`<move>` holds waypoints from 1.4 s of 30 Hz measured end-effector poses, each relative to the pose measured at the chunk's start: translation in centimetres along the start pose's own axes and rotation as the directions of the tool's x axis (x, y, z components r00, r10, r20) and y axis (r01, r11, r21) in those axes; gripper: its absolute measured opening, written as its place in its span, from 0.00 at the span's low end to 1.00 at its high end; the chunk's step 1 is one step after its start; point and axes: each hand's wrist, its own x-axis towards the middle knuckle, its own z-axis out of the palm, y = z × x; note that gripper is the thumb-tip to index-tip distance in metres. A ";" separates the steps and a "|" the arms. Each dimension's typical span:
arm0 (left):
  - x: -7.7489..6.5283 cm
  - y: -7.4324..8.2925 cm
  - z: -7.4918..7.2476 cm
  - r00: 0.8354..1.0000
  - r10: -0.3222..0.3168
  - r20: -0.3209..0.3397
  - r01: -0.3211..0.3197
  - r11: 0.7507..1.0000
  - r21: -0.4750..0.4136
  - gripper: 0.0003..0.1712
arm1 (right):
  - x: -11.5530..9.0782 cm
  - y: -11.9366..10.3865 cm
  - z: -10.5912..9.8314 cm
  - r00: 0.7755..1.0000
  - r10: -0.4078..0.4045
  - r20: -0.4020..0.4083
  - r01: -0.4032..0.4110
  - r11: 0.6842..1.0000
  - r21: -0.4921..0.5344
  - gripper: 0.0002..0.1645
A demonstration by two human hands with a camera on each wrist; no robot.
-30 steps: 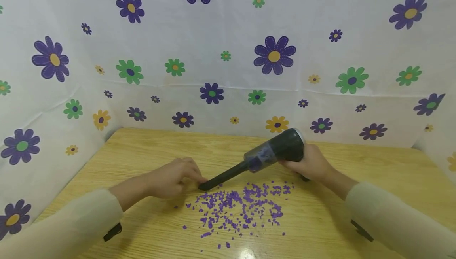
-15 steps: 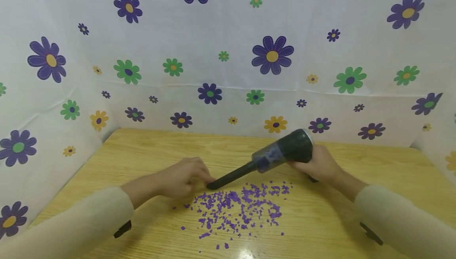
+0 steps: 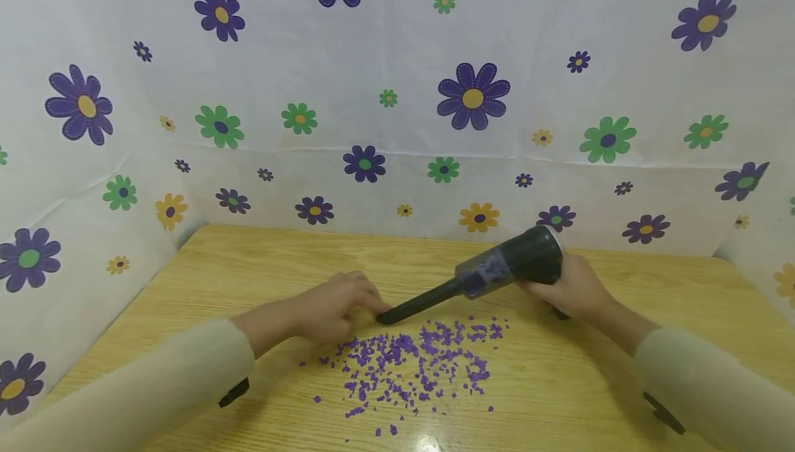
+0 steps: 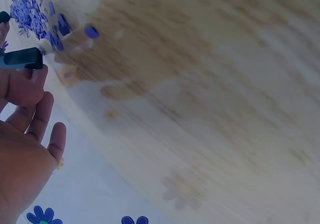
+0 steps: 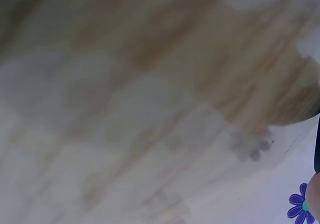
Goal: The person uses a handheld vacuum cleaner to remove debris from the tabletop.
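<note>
A dark handheld vacuum [image 3: 509, 262] with a clear dust cup slants down to the left over the wooden table. My right hand [image 3: 580, 290] grips its handle. Beside the tip of the long narrow nozzle [image 3: 422, 300], my left hand [image 3: 338, 303] has its fingers, pinching the end. In the left wrist view the nozzle end [image 4: 22, 58] lies against the thumb and fingertips, while the other fingers [image 4: 42, 114] stand loosely bent. Many small purple bits [image 3: 404, 348] lie scattered just in front of the nozzle. Only a sliver of the right hand [image 5: 314, 196] shows in the right wrist view.
The wooden table [image 3: 267, 252] has a shiny surface. A white flowered cloth [image 3: 397, 45] hangs along the back and both sides. A few stray purple bits [image 3: 393, 430] lie nearer the table's front.
Both hands and the vacuum have shifted together to the right, with the nozzle tip staying beside the left fingers. The purple bits look the same.
</note>
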 end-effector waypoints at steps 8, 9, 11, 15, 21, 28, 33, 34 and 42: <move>1.5 0.8 0.2 1.000 0.024 0.016 -0.024 1.000 0.018 0.39 | -0.8 1.1 -1.2 1.000 0.016 -0.021 -0.015 1.000 0.021 0.25; 1.7 1.0 0.2 0.999 0.026 0.019 -0.026 1.000 0.011 0.39 | -1.0 1.3 -1.4 1.000 0.021 -0.023 -0.020 0.999 0.025 0.24; 2.2 1.4 0.2 0.999 0.020 0.029 -0.020 1.000 0.000 0.39 | -1.2 1.6 -1.7 0.999 0.014 -0.036 -0.013 0.999 0.032 0.24; 3.0 2.1 0.3 0.999 0.028 0.037 -0.028 1.000 -0.001 0.38 | -1.7 2.3 -2.4 0.998 0.025 -0.058 -0.024 1.000 0.015 0.24; 4.2 3.1 0.5 0.997 0.042 0.063 -0.042 0.999 0.011 0.39 | -2.6 3.3 -3.4 0.997 0.050 -0.063 -0.050 0.999 -0.002 0.24; 5.5 3.7 1.2 0.995 0.032 0.095 -0.032 0.999 0.004 0.38 | -3.7 4.7 -4.1 0.993 0.040 -0.111 -0.044 0.999 -0.030 0.21; 6.6 4.5 1.5 0.993 0.029 0.118 -0.031 0.999 0.018 0.39 | -4.3 5.6 -4.9 0.992 0.041 -0.121 -0.045 0.999 -0.029 0.21; 6.8 4.6 1.5 0.992 0.030 0.122 -0.033 0.999 0.025 0.40 | -4.4 5.8 -5.1 0.991 0.040 -0.126 -0.045 0.998 -0.033 0.22; 8.7 5.6 1.6 0.989 0.053 0.140 -0.061 0.997 0.055 0.38 | -5.5 7.3 -6.2 0.985 0.034 -0.171 -0.042 0.998 -0.048 0.26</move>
